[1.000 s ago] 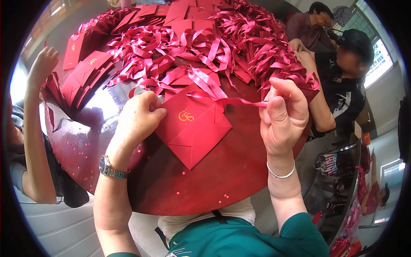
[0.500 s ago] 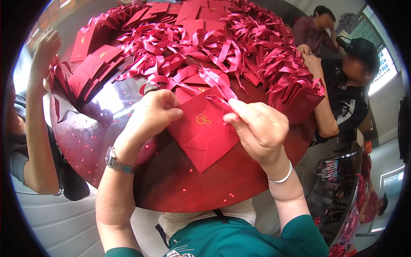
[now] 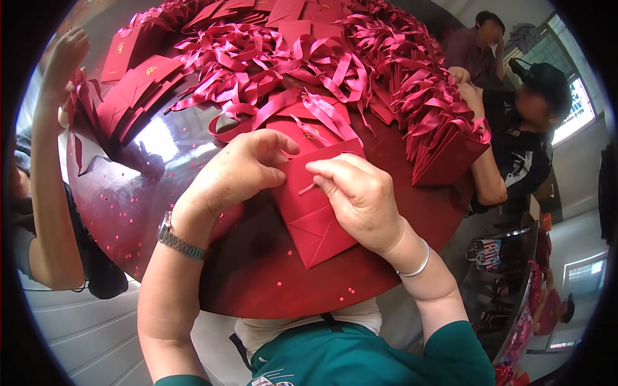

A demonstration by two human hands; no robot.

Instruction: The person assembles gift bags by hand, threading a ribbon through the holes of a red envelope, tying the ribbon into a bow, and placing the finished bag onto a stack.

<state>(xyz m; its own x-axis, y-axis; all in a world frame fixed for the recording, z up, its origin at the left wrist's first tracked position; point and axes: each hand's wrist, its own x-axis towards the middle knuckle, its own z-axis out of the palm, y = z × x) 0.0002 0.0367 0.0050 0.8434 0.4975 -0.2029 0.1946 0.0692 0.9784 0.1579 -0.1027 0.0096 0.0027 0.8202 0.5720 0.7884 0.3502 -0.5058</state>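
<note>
A flat red paper gift bag lies tilted before me at the table's near side, its folded bottom toward me. My left hand pinches the bag's upper left edge between thumb and fingers. Over its face, my right hand has thumb and forefinger closed on a thin pink ribbon end. Part of the bag is hidden under the right hand. Just beyond lies another red bag with gold print and loose pink ribbon.
Heaps of red bags with ribbon handles cover the far side of the round dark-red table. A stack of bags sits at left, near another person's arm. A person in a black cap is at right.
My right hand has moved left and lower across the bag, with the ribbon end. The bag's gold print, visible before, no longer shows. My left hand has shifted slightly right.
</note>
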